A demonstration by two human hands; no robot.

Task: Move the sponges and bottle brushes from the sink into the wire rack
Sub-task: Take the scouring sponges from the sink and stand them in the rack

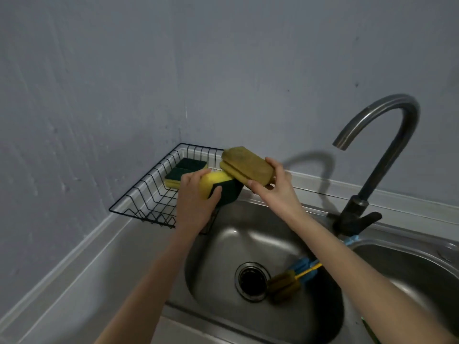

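My left hand [196, 202] grips a yellow sponge with a dark green scouring side [218, 186] over the right edge of the black wire rack [139, 194]. My right hand [273, 187] holds a brownish-olive sponge [246, 166] just above and to the right of it, over the sink's back rim. Two yellow-and-green sponges [183, 171] lie inside the rack at the back. In the sink basin [223, 256], a brown-headed bottle brush [280, 285] and a blue one [304, 265] with yellow handles lie beside the drain.
The dark curved tap [380, 150] rises at the right behind the basin. A second basin [409, 266] lies further right. The drain opening [250, 281] is in the basin's middle. Grey walls meet in a corner behind the rack. Counter runs to the left.
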